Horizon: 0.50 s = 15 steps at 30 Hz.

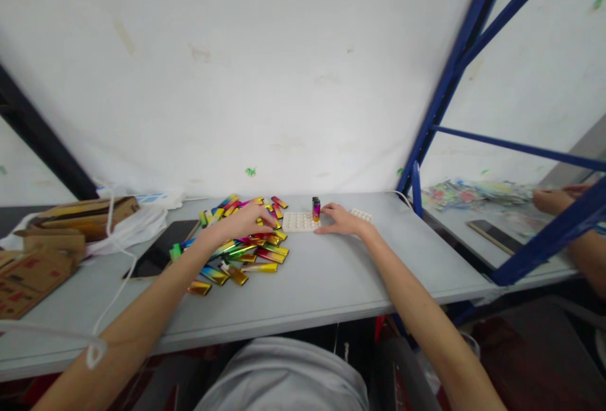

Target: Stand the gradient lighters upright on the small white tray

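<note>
A heap of shiny, many-coloured lighters (272, 253) lies on the table at centre left. My left hand (249, 220) is over its right part, with fingers bent down and together among the lighters; what the fingertips hold is hidden. Right of the heap lies a white tray (296, 222) with rows of holes. A few lighters (316, 209) with black tops stand upright at its right end. My right hand (341, 219) is beside that end, thumb and fingers apart, the thumb near the tray's front corner and the fingers close to the standing lighters.
A second white tray (362, 214) lies behind my right hand. Left are a dark tablet (165, 248), a cardboard box (40, 269) and a white cable (113, 291). A blue metal frame (433, 114) rises at right; beyond it are a phone (495, 236) and another person's hand (552, 201).
</note>
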Motion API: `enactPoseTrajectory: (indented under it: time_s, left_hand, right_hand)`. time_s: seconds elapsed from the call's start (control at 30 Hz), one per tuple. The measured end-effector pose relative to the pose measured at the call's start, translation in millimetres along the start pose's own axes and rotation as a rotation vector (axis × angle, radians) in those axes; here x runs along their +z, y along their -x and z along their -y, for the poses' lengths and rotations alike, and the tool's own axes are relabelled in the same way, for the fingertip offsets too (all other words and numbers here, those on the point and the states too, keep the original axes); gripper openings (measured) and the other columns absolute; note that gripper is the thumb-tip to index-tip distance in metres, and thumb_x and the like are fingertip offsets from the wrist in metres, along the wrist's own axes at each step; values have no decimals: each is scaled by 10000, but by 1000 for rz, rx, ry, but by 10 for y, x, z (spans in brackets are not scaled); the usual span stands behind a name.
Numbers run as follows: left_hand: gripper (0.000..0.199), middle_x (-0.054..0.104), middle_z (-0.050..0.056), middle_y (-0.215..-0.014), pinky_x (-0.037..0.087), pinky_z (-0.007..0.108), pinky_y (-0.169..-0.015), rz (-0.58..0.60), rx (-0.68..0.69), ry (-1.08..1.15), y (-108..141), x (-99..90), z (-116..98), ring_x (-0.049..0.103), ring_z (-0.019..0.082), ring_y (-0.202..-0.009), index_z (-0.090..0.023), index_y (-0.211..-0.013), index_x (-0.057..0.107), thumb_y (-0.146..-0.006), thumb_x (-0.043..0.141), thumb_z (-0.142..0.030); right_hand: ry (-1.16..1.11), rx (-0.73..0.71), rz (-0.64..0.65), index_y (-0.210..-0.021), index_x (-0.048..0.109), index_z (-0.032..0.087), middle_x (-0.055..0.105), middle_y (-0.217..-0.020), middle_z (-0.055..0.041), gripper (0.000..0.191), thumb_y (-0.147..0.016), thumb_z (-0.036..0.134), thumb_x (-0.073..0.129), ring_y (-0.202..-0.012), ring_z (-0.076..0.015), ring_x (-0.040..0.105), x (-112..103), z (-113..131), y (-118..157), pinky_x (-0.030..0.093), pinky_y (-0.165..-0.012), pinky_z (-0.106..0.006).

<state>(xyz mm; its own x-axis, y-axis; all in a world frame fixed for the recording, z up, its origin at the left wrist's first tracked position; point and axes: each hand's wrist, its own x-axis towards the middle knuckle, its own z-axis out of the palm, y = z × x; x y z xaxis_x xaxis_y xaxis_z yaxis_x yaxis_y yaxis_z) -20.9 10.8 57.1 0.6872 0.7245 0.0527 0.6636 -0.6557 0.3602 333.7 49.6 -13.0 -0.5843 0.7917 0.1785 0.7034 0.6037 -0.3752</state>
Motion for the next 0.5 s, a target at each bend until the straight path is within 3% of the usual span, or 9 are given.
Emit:
enactPoseTrajectory:
  time_s: [0.17, 0.5]
  left_hand:
    - [219, 826, 56, -1087, 502, 279, -941, 16, 14, -26, -42, 106, 89, 737, 229, -1035, -224, -1008, 829, -923, 687, -369]
    - [156, 810, 72, -1010, 500, 305, -924, -58, -7, 12, -130, 188, 222, 718, 260, -984, -242, -892, 812, -807, 763, -363]
  right_hand:
    - [4, -1, 0, -1429, 659, 160, 597, -1436, -203, 772, -843, 637, 816, -1328, -351, 589, 20, -28, -6, 445, -1181, -487]
    - [-17, 3, -12, -1407, 678, 181, 619, -1425, -194, 741, -827, 612, 838, -1326, -361, 593, -12, 28, 5, 448, -1178, -504]
